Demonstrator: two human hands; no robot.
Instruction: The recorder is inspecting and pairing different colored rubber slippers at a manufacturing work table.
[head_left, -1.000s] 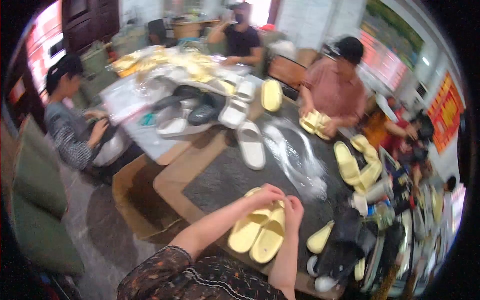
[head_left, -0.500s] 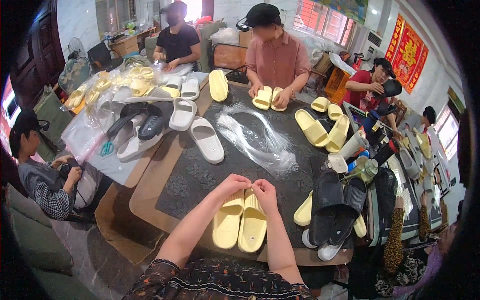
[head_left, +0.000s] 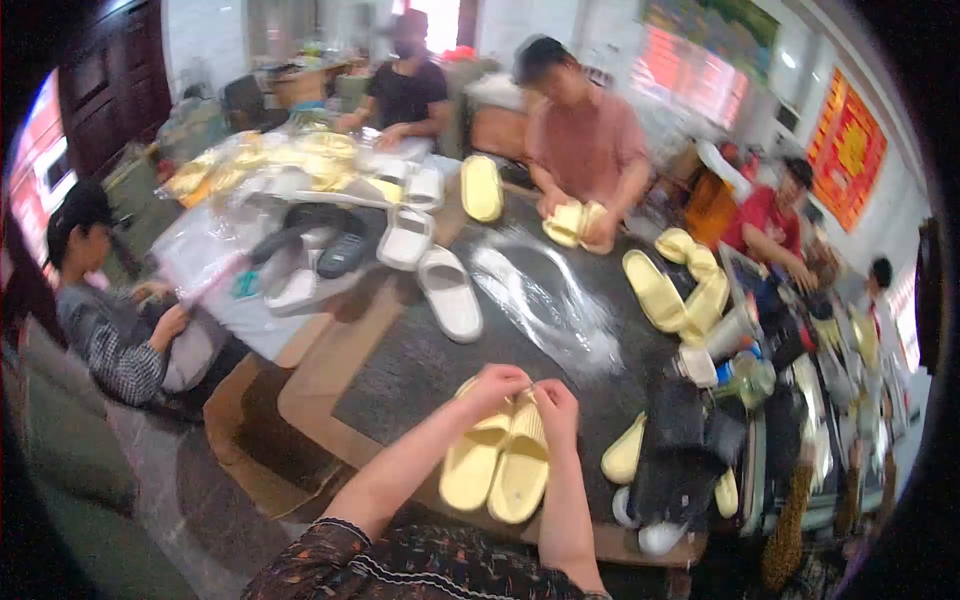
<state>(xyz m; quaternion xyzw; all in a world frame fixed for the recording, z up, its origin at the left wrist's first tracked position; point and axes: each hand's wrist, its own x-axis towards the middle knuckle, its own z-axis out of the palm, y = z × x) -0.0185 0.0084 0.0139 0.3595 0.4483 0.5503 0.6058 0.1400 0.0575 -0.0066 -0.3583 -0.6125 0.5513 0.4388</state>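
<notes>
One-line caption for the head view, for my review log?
Both hands, left hand and right hand, meet at the top of a pair of yellow slippers on a dark table.

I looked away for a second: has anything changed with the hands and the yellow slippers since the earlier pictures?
Little changed. The left hand and right hand remain together at the far end of the pair of yellow slippers, which still lies side by side on the dark table. Only the view shifts as the head turns. The white slipper stayed put.

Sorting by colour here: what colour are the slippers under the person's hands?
Pale yellow slippers, clearest in the head view.
</notes>
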